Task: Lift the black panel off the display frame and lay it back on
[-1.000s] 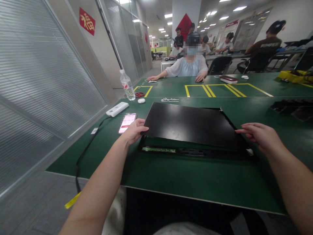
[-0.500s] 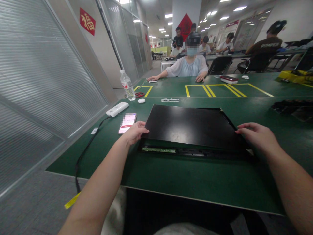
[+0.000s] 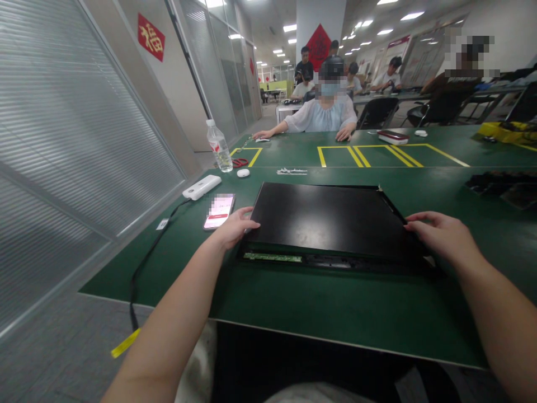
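A thin, glossy black panel (image 3: 323, 215) lies over a shallow black frame on the green table. Its near edge sits a little above the frame. Along the frame's front side a strip of green circuit board (image 3: 272, 257) shows. At the panel's left edge my left hand (image 3: 235, 226) is closed on it, thumb on top and fingers beneath. My right hand (image 3: 440, 230) pinches the right edge between thumb and fingers. What lies under the panel is hidden.
Left of the panel are a phone (image 3: 220, 211), a white power bank (image 3: 202, 187) with a dark strap, an earbud case (image 3: 243, 173), a water bottle (image 3: 218, 146) and red scissors (image 3: 240, 163). Dark items (image 3: 503, 187) lie at right. Across the table sits a person (image 3: 321, 115).
The panel has sunk slightly toward the frame and shifted a touch to the right. Both hands stay at its edges.
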A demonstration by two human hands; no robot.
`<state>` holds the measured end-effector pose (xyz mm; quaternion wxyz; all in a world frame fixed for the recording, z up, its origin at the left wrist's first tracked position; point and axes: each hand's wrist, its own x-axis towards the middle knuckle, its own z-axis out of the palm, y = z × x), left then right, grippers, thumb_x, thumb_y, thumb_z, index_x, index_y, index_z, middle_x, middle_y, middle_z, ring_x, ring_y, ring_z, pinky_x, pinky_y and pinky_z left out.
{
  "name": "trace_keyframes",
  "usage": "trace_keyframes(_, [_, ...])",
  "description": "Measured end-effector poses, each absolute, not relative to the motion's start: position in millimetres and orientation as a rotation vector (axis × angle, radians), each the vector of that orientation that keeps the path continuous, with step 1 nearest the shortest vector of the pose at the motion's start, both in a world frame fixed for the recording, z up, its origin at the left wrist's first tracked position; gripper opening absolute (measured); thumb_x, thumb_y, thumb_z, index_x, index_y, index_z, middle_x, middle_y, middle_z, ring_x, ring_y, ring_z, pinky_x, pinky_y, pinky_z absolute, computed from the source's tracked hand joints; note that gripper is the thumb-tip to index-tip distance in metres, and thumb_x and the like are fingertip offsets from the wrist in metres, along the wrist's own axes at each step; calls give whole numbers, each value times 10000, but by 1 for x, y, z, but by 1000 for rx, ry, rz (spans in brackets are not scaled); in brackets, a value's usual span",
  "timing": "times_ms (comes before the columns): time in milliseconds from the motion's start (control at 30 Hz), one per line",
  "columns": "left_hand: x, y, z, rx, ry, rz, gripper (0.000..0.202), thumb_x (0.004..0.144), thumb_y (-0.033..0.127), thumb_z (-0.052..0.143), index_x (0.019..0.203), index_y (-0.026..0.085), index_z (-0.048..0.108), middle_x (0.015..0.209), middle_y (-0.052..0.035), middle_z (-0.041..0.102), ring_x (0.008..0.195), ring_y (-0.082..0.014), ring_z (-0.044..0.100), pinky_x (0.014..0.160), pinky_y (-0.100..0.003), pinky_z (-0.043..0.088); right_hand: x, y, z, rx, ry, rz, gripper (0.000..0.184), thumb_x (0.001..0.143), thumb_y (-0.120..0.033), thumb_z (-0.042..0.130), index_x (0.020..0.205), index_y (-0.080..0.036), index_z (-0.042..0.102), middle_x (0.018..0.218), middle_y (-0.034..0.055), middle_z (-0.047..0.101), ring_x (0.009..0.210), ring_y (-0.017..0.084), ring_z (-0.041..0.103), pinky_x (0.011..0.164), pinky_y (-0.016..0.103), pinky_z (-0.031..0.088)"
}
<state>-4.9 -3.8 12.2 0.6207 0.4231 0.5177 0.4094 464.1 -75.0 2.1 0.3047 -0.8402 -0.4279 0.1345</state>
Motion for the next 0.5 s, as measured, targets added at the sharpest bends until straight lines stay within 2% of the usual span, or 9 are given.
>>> trace_keyframes(167, [-7, -1, 5, 1011, 1101, 936, 661, 618, 34, 834, 1239, 156, 645, 915, -77, 791, 825, -238, 764, 758, -336, 589, 462, -74, 3, -2227, -1162, 325, 155, 693, -351, 713, 816, -270, 761, 616, 10, 665, 627, 221, 633, 552, 324, 448])
trace_keyframes(300, [-8, 0, 3, 1022, 1113, 934, 713, 615, 27, 842, 1286, 141, 629, 905, -86, 796, 806, -241, 769, 746, -334, 596, 461, -74, 4, -2242, -1199, 293, 141, 694, -350, 700, 798, -275, 758, 631, 11, 674, 631, 221, 628, 566, 327, 444])
trace_keyframes(500, [-7, 1, 2, 1030, 1129, 950, 651, 648, 10, 821, 1255, 159, 640, 897, -66, 800, 766, -224, 770, 723, -327, 605, 465, -73, 1, -2263, -1226, 290, 158, 715, -372, 695, 814, -273, 767, 661, 13, 678, 674, 225, 632, 608, 334, 446])
